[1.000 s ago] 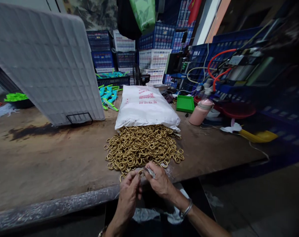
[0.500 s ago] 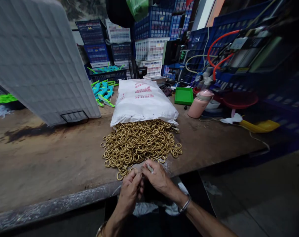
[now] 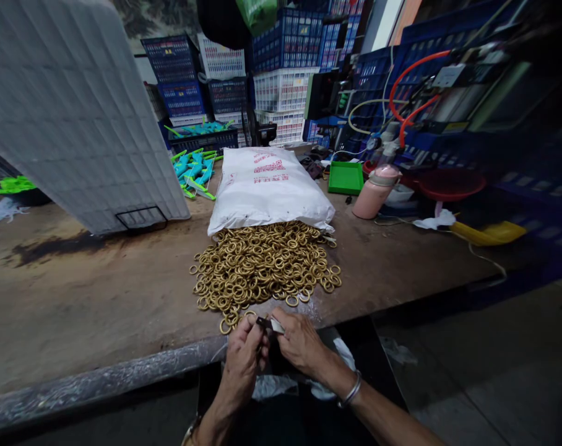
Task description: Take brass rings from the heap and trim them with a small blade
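Gold-coloured rings (image 3: 262,263) lie in a loose heap on the table, spilling from the mouth of a white sack (image 3: 269,192) with red print. At the table's near edge my left hand (image 3: 244,350) is closed in a pinch. A gold ring shows at its fingertips, but whether the fingers hold it or something else is hidden. My right hand (image 3: 299,344) grips a small flat blade-like tool (image 3: 276,326), pale with a dark end. The dark end reaches my left thumb and fingertips, so the two hands nearly meet.
A tall pale ribbed panel (image 3: 77,118) stands at left. Turquoise and green plastic pieces (image 3: 195,172) lie behind it. To the right are a green tray (image 3: 345,178), a pink bottle (image 3: 374,195), a red dish (image 3: 452,184) and a yellow scoop (image 3: 489,233). Stacked crates (image 3: 288,40) fill the back.
My right hand has turned and shifted slightly down and right, so the tool's dark end now shows between the hands. My left hand stays nearly in place.
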Motion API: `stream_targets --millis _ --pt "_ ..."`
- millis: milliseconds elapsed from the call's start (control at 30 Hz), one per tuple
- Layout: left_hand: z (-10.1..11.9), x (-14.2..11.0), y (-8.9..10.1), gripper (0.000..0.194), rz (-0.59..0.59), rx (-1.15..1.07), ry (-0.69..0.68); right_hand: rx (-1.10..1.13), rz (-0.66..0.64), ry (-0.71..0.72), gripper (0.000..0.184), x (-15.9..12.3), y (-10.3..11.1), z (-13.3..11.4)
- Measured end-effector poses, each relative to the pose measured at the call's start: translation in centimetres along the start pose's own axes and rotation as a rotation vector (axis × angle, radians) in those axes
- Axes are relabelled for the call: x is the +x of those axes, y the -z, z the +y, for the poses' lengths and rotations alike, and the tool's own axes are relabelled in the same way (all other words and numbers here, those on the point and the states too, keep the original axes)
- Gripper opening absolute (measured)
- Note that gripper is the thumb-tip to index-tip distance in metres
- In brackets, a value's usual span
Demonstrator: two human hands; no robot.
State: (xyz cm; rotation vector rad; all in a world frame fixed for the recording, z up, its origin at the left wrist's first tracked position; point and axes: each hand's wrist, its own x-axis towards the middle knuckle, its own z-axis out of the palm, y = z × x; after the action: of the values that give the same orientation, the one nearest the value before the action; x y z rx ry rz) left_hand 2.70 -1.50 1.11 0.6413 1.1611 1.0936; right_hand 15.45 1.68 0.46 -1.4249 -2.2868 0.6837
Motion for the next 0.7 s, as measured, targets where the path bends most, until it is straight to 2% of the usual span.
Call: stream_targets --millis 200,300,367,433,567,700 --pt "0.1 -0.6 -0.1 0.037 0.056 0.133 -0.073 -0.11 -0.069 -0.005 0.027 -0.1 -0.4 0.8" --pt "0.2 -1.9 -0.2 0.034 -0.042 0.138 -0.116 -0.172 -0.073 -0.086 0.025 0.2 -0.1 1.5" --pt "-0.1 -2.7 -0.1 0.03 -0.15 0.088 -0.072 -0.203 -0.071 -0.132 0.024 0.6 0.2 1.6" --pt "-0.8 -3.1 0.2 0.028 -0.207 0.0 0.003 -0.201 -0.073 -0.14 0.023 1.1 0.4 1.2" --pt "-2.1 -2.9 1.7 0.028 -0.16 -0.134 0.094 -0.158 -0.052 -0.114 0.016 1.9 -0.1 -0.2" --pt "-2.2 -2.8 3.1 0.023 -0.11 -0.205 0.111 -0.143 -0.049 -0.101 0.013 2.6 -1.1 -1.2"
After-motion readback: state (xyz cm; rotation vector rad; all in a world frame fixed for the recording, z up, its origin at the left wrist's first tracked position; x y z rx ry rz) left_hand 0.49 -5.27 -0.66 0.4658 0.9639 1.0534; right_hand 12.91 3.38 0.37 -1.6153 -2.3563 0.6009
